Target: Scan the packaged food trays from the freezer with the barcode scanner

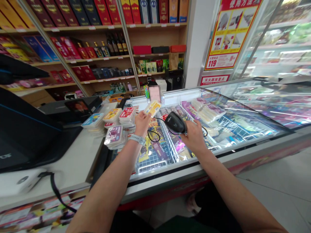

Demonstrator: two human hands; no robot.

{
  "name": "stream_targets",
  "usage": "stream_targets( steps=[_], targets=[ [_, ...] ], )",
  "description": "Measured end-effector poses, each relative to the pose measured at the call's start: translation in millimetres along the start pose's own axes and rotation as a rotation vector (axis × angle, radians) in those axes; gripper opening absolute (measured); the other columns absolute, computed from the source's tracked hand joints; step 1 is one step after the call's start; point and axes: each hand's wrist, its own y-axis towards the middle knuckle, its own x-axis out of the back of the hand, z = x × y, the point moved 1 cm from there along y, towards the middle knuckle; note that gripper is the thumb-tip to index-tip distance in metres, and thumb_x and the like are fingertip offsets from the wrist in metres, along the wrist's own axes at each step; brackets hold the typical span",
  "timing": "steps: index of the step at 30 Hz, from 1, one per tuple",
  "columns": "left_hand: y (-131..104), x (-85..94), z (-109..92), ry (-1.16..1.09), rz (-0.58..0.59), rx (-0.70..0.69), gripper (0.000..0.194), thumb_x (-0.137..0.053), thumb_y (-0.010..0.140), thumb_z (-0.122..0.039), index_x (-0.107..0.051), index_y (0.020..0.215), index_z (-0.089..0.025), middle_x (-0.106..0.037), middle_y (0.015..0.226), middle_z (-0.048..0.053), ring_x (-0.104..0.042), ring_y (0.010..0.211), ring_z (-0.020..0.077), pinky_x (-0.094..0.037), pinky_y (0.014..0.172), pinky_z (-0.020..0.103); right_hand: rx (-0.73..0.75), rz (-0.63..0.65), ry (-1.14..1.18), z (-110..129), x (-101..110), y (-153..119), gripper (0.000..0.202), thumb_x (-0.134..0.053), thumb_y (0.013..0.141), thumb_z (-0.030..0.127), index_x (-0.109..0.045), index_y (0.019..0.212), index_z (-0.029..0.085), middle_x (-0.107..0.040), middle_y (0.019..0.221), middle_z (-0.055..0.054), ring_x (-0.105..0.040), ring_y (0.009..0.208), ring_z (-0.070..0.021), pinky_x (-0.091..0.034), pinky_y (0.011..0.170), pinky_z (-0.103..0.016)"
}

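My left hand [143, 123], with a light watch on the wrist, grips a flat yellow-and-white package [153, 108] above the freezer's glass top. In my right hand [194, 134] is a black handheld scanner [175, 122], its head pointing left toward the package. A black cable [153, 137] loops between the two hands. Left of my left hand stand stacks of flat packs: red [127, 114], yellow [112, 114], blue [93, 119] and purple [114, 135]. More pale packs [210, 112] lie on the glass beyond my right hand.
The chest freezer [194, 165] holds white wire baskets [170, 142] of colourful packages. A white counter [70, 155] with a dark monitor [24, 129] is at the left. A person [155, 92] is behind the freezer, before shelves [99, 27] of boxes and bottles.
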Motion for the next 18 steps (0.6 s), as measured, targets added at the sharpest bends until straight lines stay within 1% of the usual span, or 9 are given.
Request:
stream_targets(
  steps=[3,6,8,9,11,12,14,16,18],
  targets=[
    [-0.4,11.6,-23.9,0.141,0.022,-0.072,0.019,-0.069,0.07,-0.024,-0.064,0.087,-0.017,-0.069,0.082,0.004,-0.065,0.077,0.0174,-0.051,0.076,0.031,0.013,0.004,0.0,-3.3,-0.4,-2.2,0.025,-0.054,0.076,0.017,-0.053,0.102,0.019,-0.065,0.09,-0.007,-0.059,0.089,-0.025,-0.031,0.102,-0.045],
    [-7.6,40.1,-64.3,0.35,0.04,-0.179,0.023,-0.071,0.068,-0.02,-0.069,0.091,-0.019,-0.068,0.084,0.004,-0.062,0.081,0.0207,-0.047,0.086,0.035,0.019,0.006,0.008,-5.3,0.3,-3.9,0.027,-0.053,0.077,0.018,-0.053,0.104,0.019,-0.065,0.092,-0.007,-0.059,0.09,-0.0255,-0.031,0.102,-0.045],
    [-19.4,65.6,-94.1,0.827,0.026,-0.425,0.03,-0.064,0.076,-0.024,-0.069,0.105,-0.022,-0.069,0.097,0.005,-0.062,0.09,0.0238,-0.044,0.092,0.039,0.023,-0.003,0.013,-5.1,1.7,-4.4,0.028,-0.053,0.077,0.018,-0.053,0.105,0.019,-0.065,0.093,-0.008,-0.059,0.091,-0.0257,-0.031,0.102,-0.045],
    [-26.9,79.0,-106.6,1.005,0.024,-0.507,0.033,-0.061,0.079,-0.025,-0.067,0.111,-0.023,-0.069,0.103,0.006,-0.061,0.096,0.0255,-0.043,0.094,0.041,0.026,-0.006,0.014,-4.6,2.6,-4.5,0.027,-0.053,0.077,0.018,-0.053,0.105,0.019,-0.065,0.092,-0.008,-0.06,0.09,-0.0257,-0.031,0.102,-0.045],
    [-43.5,105.1,-124.1,1.238,-0.018,-0.597,0.033,-0.054,0.085,-0.029,-0.065,0.116,-0.024,-0.068,0.108,0.007,-0.059,0.101,0.0269,-0.043,0.093,0.041,0.034,-0.017,0.018,-3.1,4.6,-4.6,0.025,-0.054,0.078,0.02,-0.053,0.103,0.018,-0.065,0.091,-0.008,-0.06,0.09,-0.0256,-0.032,0.102,-0.045],
    [-51.8,116.6,-128.6,1.318,-0.048,-0.619,0.032,-0.052,0.087,-0.03,-0.065,0.116,-0.025,-0.068,0.108,0.007,-0.059,0.101,0.0271,-0.043,0.092,0.042,0.036,-0.029,0.021,-2.4,5.5,-4.5,0.024,-0.054,0.079,0.02,-0.053,0.103,0.018,-0.065,0.091,-0.008,-0.06,0.09,-0.0255,-0.032,0.102,-0.045],
    [-66.8,134.8,-129.0,1.426,-0.09,-0.632,0.032,-0.048,0.089,-0.03,-0.064,0.117,-0.027,-0.067,0.111,0.007,-0.058,0.101,0.0275,-0.041,0.092,0.043,0.031,-0.055,0.026,-1.4,7.1,-4.4,0.024,-0.055,0.078,0.02,-0.053,0.102,0.018,-0.065,0.092,-0.008,-0.06,0.09,-0.0254,-0.032,0.103,-0.045],
    [-78.3,145.9,-121.7,1.499,-0.076,-0.647,0.032,-0.047,0.09,-0.029,-0.064,0.116,-0.027,-0.068,0.11,0.007,-0.058,0.101,0.0288,-0.039,0.092,0.045,0.017,-0.082,0.025,-1.4,7.9,-4.4,0.026,-0.055,0.078,0.019,-0.053,0.103,0.018,-0.065,0.091,-0.007,-0.06,0.089,-0.0254,-0.033,0.102,-0.044],
    [-85.7,151.0,-112.2,1.541,-0.036,-0.651,0.031,-0.047,0.09,-0.027,-0.066,0.114,-0.027,-0.069,0.107,0.009,-0.058,0.101,0.03,-0.038,0.091,0.047,0.001,-0.099,0.018,-2.2,8.0,-4.5,0.027,-0.054,0.077,0.018,-0.053,0.103,0.018,-0.065,0.089,-0.007,-0.06,0.087,-0.0253,-0.034,0.1,-0.044]
  ],
)
